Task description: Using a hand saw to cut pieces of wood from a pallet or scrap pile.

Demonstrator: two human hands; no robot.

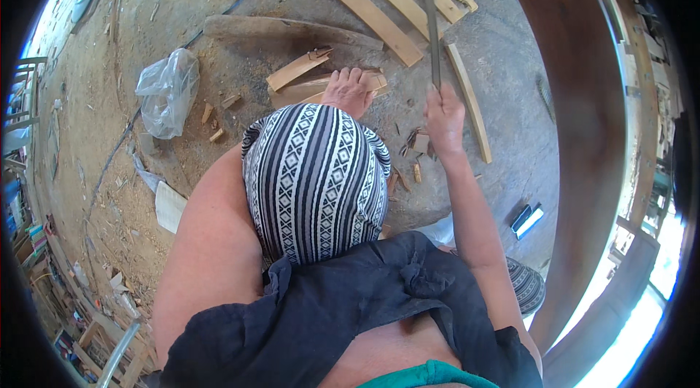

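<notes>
My right hand [445,119] is closed round the near end of a long, narrow, grey-brown flat bar [431,23], perhaps a long file or a blade; its handle is hidden in my fist. The bar points away from me, its far end over pale wooden slats. Left of it, my left hand [348,92] grips a short wooden piece [377,83] low by the floor, its fingers bent over the top. My patterned knee hides part of that hand and wrist. A second short wooden piece [297,69] with a rough, splintered end lies close by.
Several curved wooden slats [364,12] lie at the far right. A single thin strip [469,103] rests right of my right hand. Behind the short pieces is a long rough plank [292,29]. A clear plastic bag [169,92], wood scraps and a big dark beam [590,133] flank me.
</notes>
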